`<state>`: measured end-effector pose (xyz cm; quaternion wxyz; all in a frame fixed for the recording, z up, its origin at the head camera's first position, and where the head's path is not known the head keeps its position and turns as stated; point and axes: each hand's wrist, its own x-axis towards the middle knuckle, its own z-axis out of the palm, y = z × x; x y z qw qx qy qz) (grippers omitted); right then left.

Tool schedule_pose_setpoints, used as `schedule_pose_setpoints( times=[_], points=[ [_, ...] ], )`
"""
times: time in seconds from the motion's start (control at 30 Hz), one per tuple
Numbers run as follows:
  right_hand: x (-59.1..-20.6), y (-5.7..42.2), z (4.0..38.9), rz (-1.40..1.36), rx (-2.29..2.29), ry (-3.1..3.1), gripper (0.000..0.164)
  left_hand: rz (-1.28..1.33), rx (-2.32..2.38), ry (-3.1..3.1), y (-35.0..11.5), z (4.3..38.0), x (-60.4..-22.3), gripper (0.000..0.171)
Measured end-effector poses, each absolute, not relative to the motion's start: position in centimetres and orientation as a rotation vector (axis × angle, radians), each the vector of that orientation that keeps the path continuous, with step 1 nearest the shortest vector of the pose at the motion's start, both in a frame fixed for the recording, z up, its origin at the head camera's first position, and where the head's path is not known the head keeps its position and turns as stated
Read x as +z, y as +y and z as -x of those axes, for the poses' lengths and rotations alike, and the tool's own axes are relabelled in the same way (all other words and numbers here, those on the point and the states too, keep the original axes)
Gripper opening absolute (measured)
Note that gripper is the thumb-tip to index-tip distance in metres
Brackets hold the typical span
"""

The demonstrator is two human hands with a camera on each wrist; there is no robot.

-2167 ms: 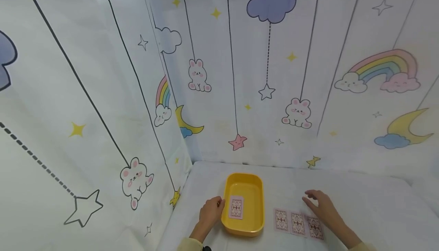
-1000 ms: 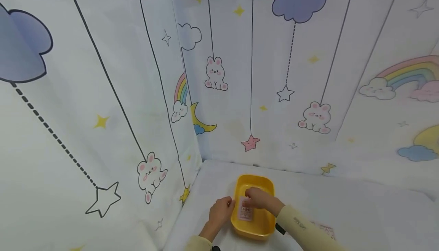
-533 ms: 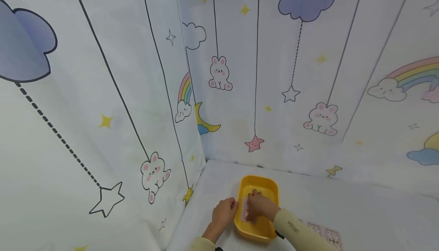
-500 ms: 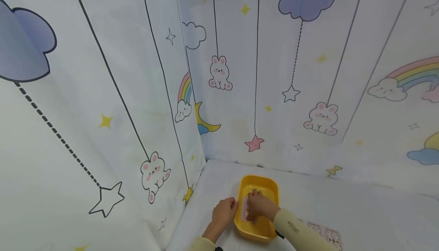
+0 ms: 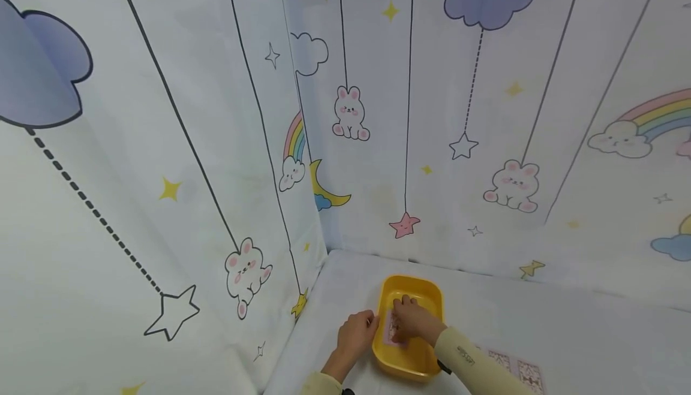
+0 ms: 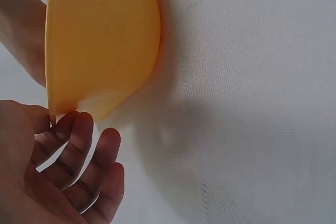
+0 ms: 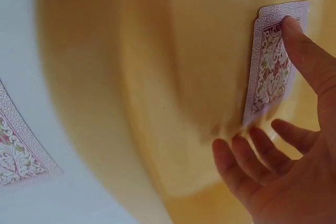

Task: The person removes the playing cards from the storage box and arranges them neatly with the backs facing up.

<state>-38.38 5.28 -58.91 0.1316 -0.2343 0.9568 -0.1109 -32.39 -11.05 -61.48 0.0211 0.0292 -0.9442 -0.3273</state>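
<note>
A yellow plastic tray (image 5: 406, 371) stands on the white cloth. My left hand (image 5: 354, 336) pinches its left rim; the left wrist view shows the thumb (image 6: 37, 116) and fingers on either side of the tray wall (image 6: 105, 30). Inside the tray is my right hand (image 5: 417, 322), over playing cards (image 7: 272, 66) lying face down with an ornate red-and-white back. A stepped edge shows more than one card stacked there. The right thumb (image 7: 302, 43) presses near one end of the top card, while the fingertips are at its opposite end, holding it lengthwise.
Face-down cards lie in a row on the cloth right of the tray: one card (image 5: 531, 374), another card (image 5: 499, 359), and a sliver of a third beside the right sleeve (image 5: 475, 362). A patterned curtain (image 5: 432, 113) closes off the back and left.
My right hand has come from above the row of cards on the right into the tray, onto the cards there. The left hand stays at the tray's rim. The head view has shifted slightly.
</note>
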Motion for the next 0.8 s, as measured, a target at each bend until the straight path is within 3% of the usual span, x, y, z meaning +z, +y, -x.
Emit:
schedule_pose_setpoints(
  times=[0.27, 0.53, 0.8],
  points=[
    [-59.1, 5.3, 39.0, 0.62, -0.348, 2.788, 0.077, -0.098, -1.027, -2.935, -11.0, 32.3, -61.3, 0.026],
    [-59.1, 5.7, 39.6, 0.586, -0.348, 2.751, 0.09, -0.083, -1.024, -2.916, -10.8, 32.2, -61.0, 0.027],
    [-60.2, 5.7, 40.2, 0.668, -0.305, 2.812, 0.078, -0.089, -1.005, -2.912, -10.9, 32.0, -61.0, 0.027]
  ],
)
